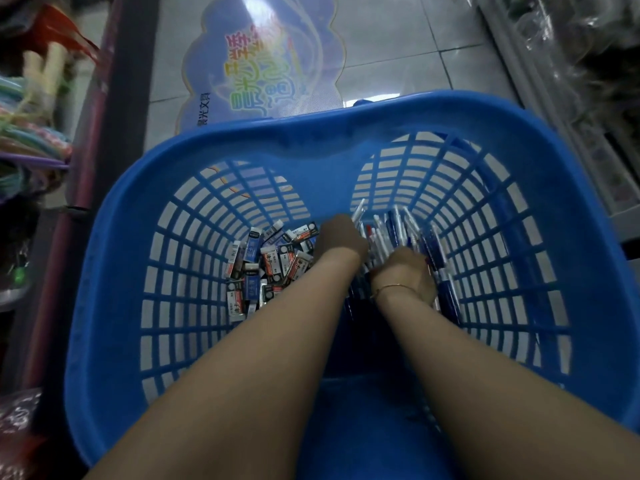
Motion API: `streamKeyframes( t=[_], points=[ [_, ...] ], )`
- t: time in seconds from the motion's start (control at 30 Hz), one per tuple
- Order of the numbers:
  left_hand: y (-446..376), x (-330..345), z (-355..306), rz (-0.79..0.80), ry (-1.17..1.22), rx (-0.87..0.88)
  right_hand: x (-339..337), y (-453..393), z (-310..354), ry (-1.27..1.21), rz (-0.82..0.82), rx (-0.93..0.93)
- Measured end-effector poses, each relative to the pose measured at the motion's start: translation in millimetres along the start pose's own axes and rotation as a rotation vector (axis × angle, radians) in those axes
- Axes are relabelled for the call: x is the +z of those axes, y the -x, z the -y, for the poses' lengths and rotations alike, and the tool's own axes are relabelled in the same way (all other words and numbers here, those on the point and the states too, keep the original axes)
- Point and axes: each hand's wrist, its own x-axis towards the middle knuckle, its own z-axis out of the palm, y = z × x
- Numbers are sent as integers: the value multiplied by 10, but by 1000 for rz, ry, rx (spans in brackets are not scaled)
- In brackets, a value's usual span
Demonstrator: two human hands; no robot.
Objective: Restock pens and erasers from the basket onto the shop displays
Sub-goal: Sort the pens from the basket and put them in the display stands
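Both hands are down in the blue basket (pixel 114 271): left hand (pixel 341 239) and right hand (pixel 407 271) among the pens (pixel 398 226), each grip hidden; erasers (pixel 266 261) heaped toward the left wall.

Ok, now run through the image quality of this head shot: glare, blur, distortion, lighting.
Head view: strong glare whitens the glossy floor sticker and tiles at top; wide-angle distortion bows the blue basket rim outward; the left edge, with coloured goods, is smeared by blur; light is dim and bluish; erasers read fairly sharp, while the hands among the pens look soft.
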Motion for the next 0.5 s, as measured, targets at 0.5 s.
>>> streamKeyframes(
  t=[0.5],
  points=[
    [-28,128,-56,191,17,19,-10,-102,-69,146,-117,-36]
  ],
)
